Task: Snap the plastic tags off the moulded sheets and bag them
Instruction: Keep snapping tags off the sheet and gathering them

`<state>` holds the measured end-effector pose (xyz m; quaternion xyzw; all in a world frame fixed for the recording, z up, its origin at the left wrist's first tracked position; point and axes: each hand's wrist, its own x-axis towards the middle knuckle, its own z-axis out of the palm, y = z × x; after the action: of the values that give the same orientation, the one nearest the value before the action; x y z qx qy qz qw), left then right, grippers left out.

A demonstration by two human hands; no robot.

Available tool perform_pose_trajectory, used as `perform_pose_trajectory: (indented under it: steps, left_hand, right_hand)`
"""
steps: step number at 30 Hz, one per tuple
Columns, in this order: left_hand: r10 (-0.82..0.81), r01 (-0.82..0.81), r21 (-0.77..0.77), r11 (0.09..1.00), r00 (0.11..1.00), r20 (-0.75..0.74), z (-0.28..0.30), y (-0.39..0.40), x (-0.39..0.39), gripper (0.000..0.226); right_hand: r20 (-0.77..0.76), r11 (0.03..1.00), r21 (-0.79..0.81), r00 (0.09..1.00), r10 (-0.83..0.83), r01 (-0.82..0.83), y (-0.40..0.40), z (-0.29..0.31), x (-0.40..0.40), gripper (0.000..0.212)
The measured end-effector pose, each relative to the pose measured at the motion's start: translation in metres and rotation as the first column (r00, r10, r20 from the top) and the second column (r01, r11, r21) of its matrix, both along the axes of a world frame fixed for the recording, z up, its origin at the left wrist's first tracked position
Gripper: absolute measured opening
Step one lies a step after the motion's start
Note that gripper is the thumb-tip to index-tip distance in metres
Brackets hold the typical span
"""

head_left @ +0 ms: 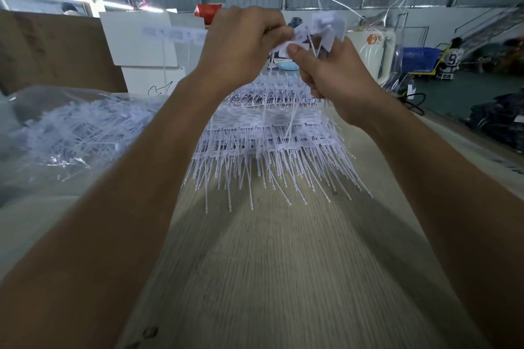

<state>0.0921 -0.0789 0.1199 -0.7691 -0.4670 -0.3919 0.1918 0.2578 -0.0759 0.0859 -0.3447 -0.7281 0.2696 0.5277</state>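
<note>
Both hands are raised above the table, holding one bunch of white plastic tags (326,27). My left hand (243,45) pinches the tag heads from the left. My right hand (331,76) grips the bunch from below, thumb on the heads, with the thin tails hanging down past its palm. Below the hands a stack of moulded tag sheets (269,133) lies on the table, its tails fanning toward me. At the left lies a clear plastic bag (71,133) full of loose tags.
The table (269,263) has a pale wood-grain top that runs toward me. Brown cardboard (48,51) and a white board (141,39) stand behind the bag. A blue crate (419,58) and dark bundles sit on the floor at the right.
</note>
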Motion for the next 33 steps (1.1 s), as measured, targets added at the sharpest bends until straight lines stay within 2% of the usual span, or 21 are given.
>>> perform_pose_trajectory:
  steps: [2, 7, 9, 13, 16, 18, 20, 23, 26, 29, 33]
  left_hand:
    - [-0.012, 0.016, -0.062, 0.998, 0.998, 0.067, 0.001, 0.000, 0.002, 0.031]
    - [-0.132, 0.193, -0.171, 0.966, 0.941, 0.312, 0.000, -0.002, -0.002, 0.043]
    - [-0.139, 0.228, -0.201, 0.953, 0.915, 0.379, 0.000, -0.003, -0.005, 0.043]
    - [-0.154, 0.344, -0.278, 0.897, 0.832, 0.533, 0.002, -0.002, -0.010, 0.048]
    - [-0.112, 0.429, -0.332, 0.840, 0.735, 0.668, 0.003, 0.001, -0.011, 0.030]
    - [-0.139, 0.462, -0.321, 0.826, 0.720, 0.680, 0.003, 0.002, -0.011, 0.031]
    - [-0.174, 0.458, -0.290, 0.840, 0.734, 0.656, 0.003, 0.001, -0.008, 0.034]
    - [-0.187, 0.443, -0.269, 0.855, 0.748, 0.637, 0.003, -0.001, -0.003, 0.024]
    - [-0.197, 0.419, -0.228, 0.879, 0.754, 0.626, 0.004, -0.002, -0.001, 0.018]
    - [-0.165, 0.321, -0.212, 0.923, 0.828, 0.535, 0.004, -0.001, 0.004, 0.011]
    - [-0.049, 0.103, -0.153, 0.983, 0.947, 0.318, 0.008, -0.002, 0.012, 0.008]
  right_hand:
    - [0.007, 0.998, 0.068, 1.000, -0.018, 0.017, 0.000, 0.001, 0.001, 0.018]
    - [0.129, 0.948, 0.302, 0.981, -0.142, 0.098, -0.003, 0.000, -0.002, 0.009]
    - [0.213, 0.893, 0.423, 0.942, -0.261, 0.152, -0.002, 0.000, -0.003, 0.020]
    - [0.316, 0.788, 0.587, 0.842, -0.436, 0.188, 0.002, -0.004, -0.001, 0.023]
    - [0.347, 0.731, 0.657, 0.786, -0.511, 0.185, -0.001, -0.008, -0.001, 0.041]
    - [0.356, 0.752, 0.624, 0.781, -0.513, 0.209, 0.001, -0.007, -0.004, 0.040]
    - [0.359, 0.820, 0.529, 0.817, -0.452, 0.221, -0.001, -0.008, -0.007, 0.039]
    - [0.240, 0.905, 0.392, 0.931, -0.274, 0.165, -0.007, -0.008, -0.009, 0.030]
    - [0.116, 0.949, 0.279, 0.976, -0.183, 0.145, -0.009, -0.005, -0.014, 0.023]
    - [0.089, 0.957, 0.209, 0.971, -0.224, 0.201, -0.007, -0.002, -0.021, 0.016]
    - [0.053, 0.937, 0.190, 0.950, -0.307, 0.292, -0.002, 0.004, -0.024, 0.018]
